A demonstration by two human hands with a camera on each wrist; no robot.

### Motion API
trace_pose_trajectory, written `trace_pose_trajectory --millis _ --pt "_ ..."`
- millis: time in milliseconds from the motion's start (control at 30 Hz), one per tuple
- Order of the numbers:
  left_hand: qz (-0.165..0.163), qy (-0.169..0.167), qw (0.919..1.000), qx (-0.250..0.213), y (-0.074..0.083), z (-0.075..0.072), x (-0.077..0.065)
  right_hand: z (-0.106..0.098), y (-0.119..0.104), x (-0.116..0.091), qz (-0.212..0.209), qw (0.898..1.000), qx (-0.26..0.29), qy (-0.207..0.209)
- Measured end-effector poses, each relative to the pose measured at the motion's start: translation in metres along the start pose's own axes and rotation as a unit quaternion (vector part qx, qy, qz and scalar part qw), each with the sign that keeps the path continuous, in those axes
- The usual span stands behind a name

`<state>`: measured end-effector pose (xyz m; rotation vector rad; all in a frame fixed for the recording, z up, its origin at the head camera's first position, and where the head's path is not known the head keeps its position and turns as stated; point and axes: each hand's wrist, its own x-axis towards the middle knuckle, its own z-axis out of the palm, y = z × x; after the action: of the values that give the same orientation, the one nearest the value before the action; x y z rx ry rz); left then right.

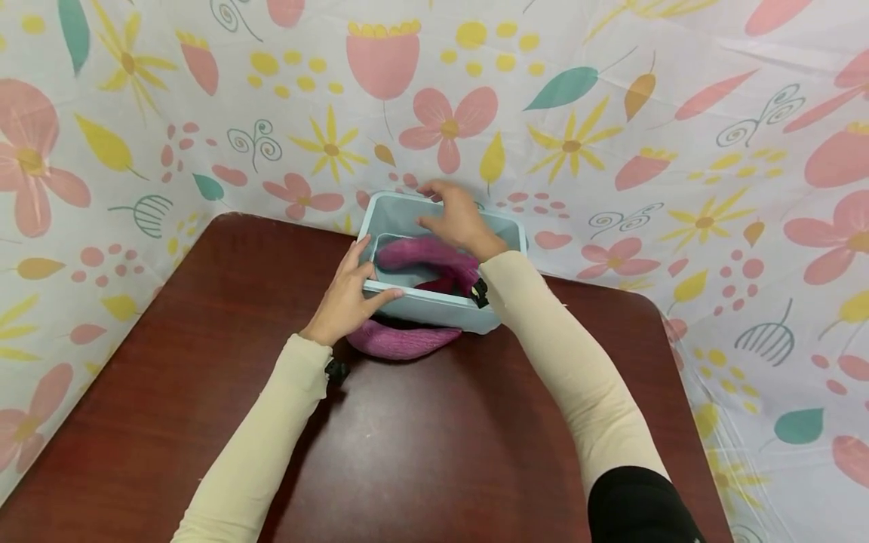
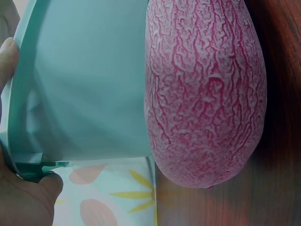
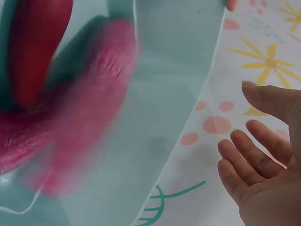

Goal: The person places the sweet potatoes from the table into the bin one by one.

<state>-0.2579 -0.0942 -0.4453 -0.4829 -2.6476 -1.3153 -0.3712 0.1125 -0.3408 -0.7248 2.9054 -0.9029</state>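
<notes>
My left hand point(image 1: 346, 296) grips the left front rim of a light blue plastic bin point(image 1: 434, 308), with the thumb along its front. Over the bin's back right side is my right hand point(image 1: 455, 219), thumb and fingers apart; in the right wrist view the palm point(image 3: 270, 188) holds nothing. Inside lie wrinkled pink-purple pieces shaped like sweet potatoes; the upper one point(image 3: 96, 103) is blurred. A smooth dark red piece point(image 3: 37, 52) lies beside them. Another wrinkled pink-purple sweet-potato-like piece point(image 1: 400, 342) rests on the table against the bin's front, large in the left wrist view.
The bin stands near the back edge of a dark reddish-brown wooden table point(image 1: 366, 437). Behind and beside the table hangs a white sheet point(image 1: 380, 151) printed with flowers and leaves. Small black devices point(image 1: 336, 371) sit at both wrists.
</notes>
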Motion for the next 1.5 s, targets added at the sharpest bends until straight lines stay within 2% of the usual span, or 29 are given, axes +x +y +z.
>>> trace_pose_trajectory --millis 267,467,767,933,1100,1500 --pt "0.002 0.000 1.0000 0.004 0.000 0.000 0.002 -0.005 -0.002 -0.013 -0.023 0.999 0.012 0.035" --pt "0.008 0.003 1.0000 0.004 -0.002 0.000 0.002 -0.008 -0.001 -0.034 -0.056 0.996 0.033 0.066" --pt "0.006 0.002 1.0000 0.004 -0.002 0.001 0.001 -0.009 -0.009 -0.071 -0.060 0.992 0.053 0.098" --pt "0.006 0.002 1.0000 0.005 -0.002 0.000 0.002 -0.003 -0.014 -0.090 -0.084 0.988 0.040 0.121" --pt "0.005 0.002 1.0000 0.007 -0.002 0.000 0.002 0.008 -0.019 -0.104 -0.099 0.984 0.053 0.140" --pt "0.011 0.003 0.9999 0.006 -0.002 0.000 0.002 0.031 -0.024 -0.132 -0.116 0.980 0.078 0.144"
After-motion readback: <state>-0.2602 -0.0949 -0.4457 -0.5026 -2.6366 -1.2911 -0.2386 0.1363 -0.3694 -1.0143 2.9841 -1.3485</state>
